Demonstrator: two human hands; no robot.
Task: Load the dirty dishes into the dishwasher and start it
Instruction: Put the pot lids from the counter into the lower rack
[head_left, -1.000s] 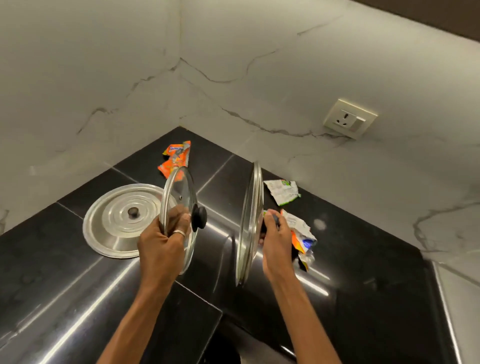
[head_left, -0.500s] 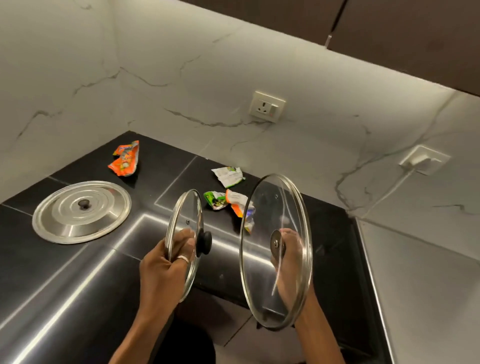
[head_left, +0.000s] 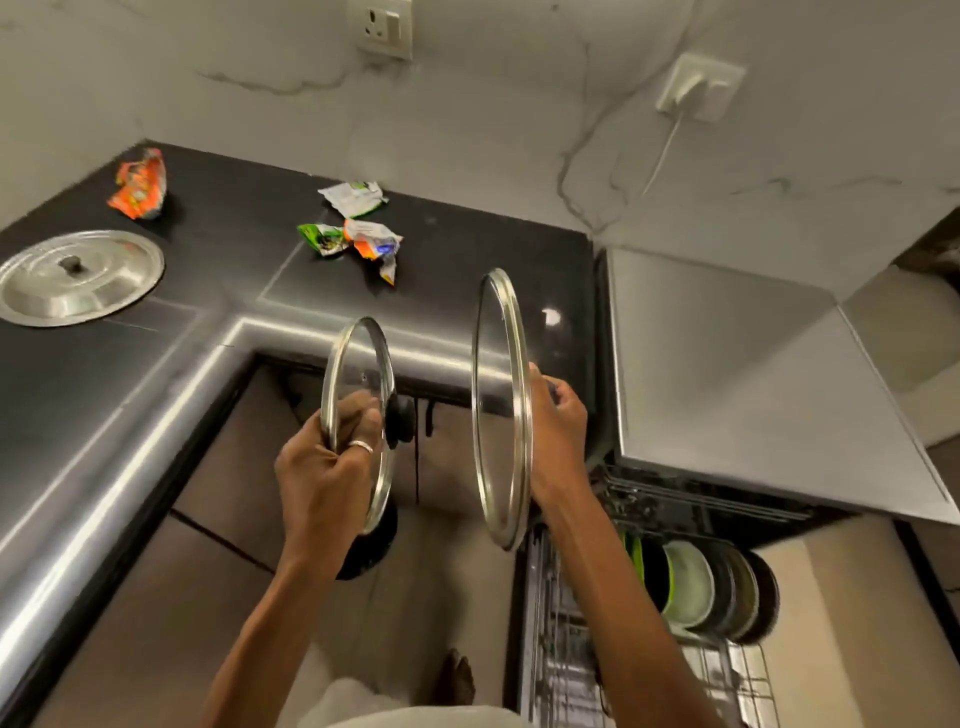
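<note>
Two glass lids up on edge at mid-frame: the left hand (head_left: 324, 478) pinches the steel rim of the small glass lid (head_left: 358, 421) beside its black knob (head_left: 399, 420), while the right hand (head_left: 558, 441) is closed behind the large glass lid (head_left: 501, 405), apparently on its knob. Stiff, smooth, breakable, likely slippery, so knob or rim are safest. The dishwasher rack (head_left: 571, 649), lower right, holds upright plates (head_left: 691, 584); a ridged steel lid (head_left: 78, 275) lies on the glossy black surface (head_left: 467, 249).

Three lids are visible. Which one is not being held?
The steel lid, lying flat on the black counter at far left; both glass lids are held upright.
</note>
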